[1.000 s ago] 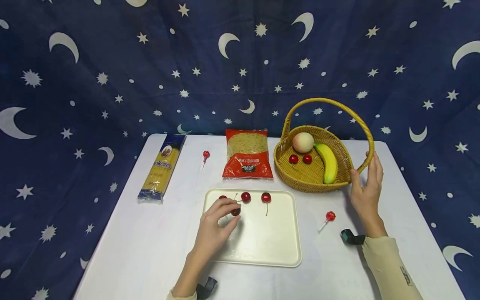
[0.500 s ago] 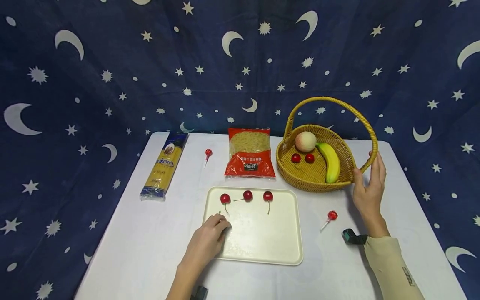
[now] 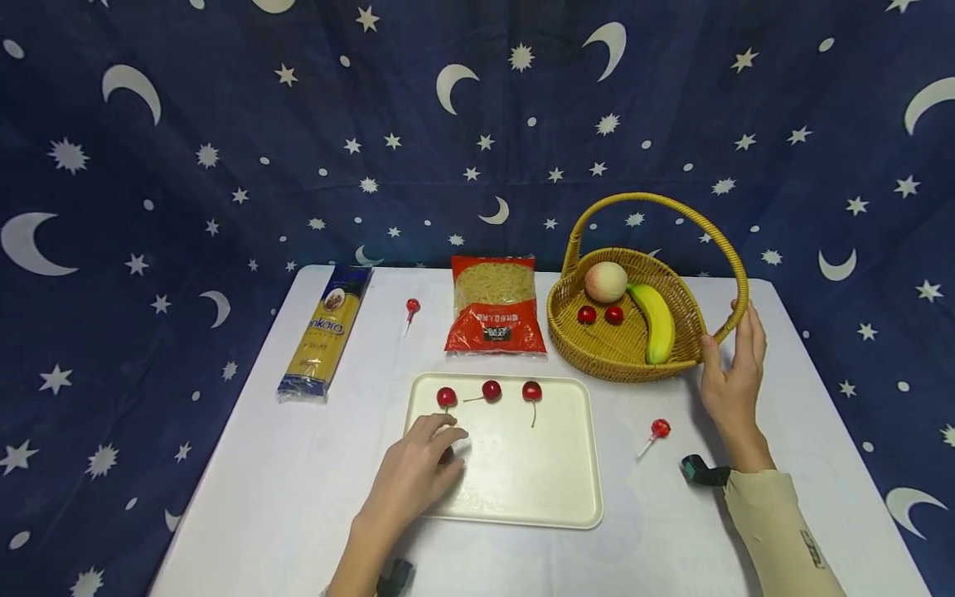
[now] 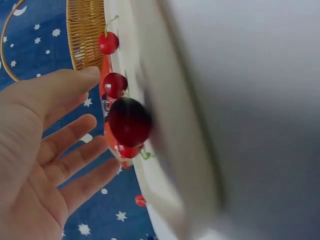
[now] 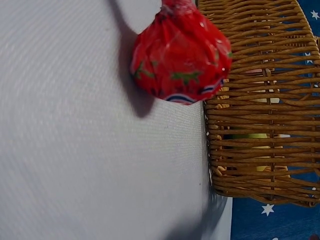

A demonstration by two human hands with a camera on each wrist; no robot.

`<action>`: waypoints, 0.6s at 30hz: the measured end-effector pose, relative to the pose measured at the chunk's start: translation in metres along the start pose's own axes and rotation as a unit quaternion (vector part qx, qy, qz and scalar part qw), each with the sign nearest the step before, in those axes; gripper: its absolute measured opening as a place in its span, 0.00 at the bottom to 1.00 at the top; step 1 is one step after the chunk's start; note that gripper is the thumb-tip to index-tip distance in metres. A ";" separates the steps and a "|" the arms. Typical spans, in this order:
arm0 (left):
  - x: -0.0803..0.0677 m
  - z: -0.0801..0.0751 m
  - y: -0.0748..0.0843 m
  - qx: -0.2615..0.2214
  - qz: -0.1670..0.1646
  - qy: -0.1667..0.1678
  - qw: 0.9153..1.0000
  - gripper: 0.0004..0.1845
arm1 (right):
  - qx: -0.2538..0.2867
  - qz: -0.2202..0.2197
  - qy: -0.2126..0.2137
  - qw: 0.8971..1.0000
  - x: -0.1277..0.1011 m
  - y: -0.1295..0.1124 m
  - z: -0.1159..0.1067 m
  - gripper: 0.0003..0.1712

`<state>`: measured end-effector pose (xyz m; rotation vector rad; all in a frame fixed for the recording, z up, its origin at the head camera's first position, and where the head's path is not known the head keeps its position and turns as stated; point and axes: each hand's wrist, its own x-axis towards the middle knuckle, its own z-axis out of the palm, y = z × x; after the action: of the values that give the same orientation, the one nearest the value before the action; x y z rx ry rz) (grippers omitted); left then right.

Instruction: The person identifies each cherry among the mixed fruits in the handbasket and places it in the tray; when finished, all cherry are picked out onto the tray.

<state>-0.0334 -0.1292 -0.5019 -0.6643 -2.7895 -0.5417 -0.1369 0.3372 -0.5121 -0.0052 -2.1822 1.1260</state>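
Note:
My left hand (image 3: 414, 468) hovers over the left side of the cream tray (image 3: 533, 497), fingers spread. A dark red cherry (image 4: 130, 122) lies on the tray beyond my thumb and fingertips in the left wrist view; the head view shows only a sliver of it under the fingers. Three more cherries, the left one (image 3: 446, 397), the middle one (image 3: 491, 390) and the right one (image 3: 531, 390), line the tray's far side. At the right, my right hand (image 3: 734, 381) holds the wicker basket (image 3: 619, 365) where its handle meets the rim, thumb in front and fingers behind.
The basket contains a peach (image 3: 606, 282), a banana (image 3: 656, 323) and two cherries (image 3: 600, 315). A lollipop (image 3: 660, 429) lies in front of it; another lollipop (image 3: 412, 307) is farther back. Behind the tray are a red pasta bag (image 3: 496, 307) and a spaghetti pack (image 3: 324, 332).
My left hand has come left and nearer with the dark cherry, set it on the tray and loosened its fingers. The right hand stays at the basket.

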 end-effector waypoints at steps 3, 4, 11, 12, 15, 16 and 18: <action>0.013 -0.003 -0.001 -0.001 0.015 0.004 1.000 0.19 | 0.000 -0.002 0.003 1.000 0.000 -0.001 0.000 0.41; 0.018 -0.004 -0.002 -0.003 0.021 0.005 1.000 0.19 | 0.001 -0.003 0.004 1.000 0.000 -0.001 0.000 0.41; 0.055 -0.004 0.002 -0.014 0.063 0.013 0.998 0.17 | 0.000 0.002 -0.001 1.000 0.000 -0.002 0.001 0.42; 0.061 -0.004 0.004 -0.015 0.069 0.016 0.997 0.17 | -0.004 0.003 -0.003 1.000 0.000 -0.002 0.000 0.42; 0.080 -0.004 0.012 -0.022 0.084 0.019 0.996 0.18 | -0.003 0.004 -0.002 1.000 -0.001 -0.002 0.001 0.42; 0.088 -0.004 0.015 -0.027 0.088 0.019 0.996 0.18 | -0.003 0.004 -0.001 1.000 -0.001 -0.002 0.001 0.42; 0.103 -0.003 0.020 -0.042 0.093 0.019 0.995 0.18 | 0.002 0.001 0.003 1.000 0.000 -0.001 0.001 0.41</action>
<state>-0.1131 -0.0734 -0.4629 -0.9101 -2.6458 -0.6291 -0.1370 0.3355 -0.5121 -0.0096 -2.1743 1.1294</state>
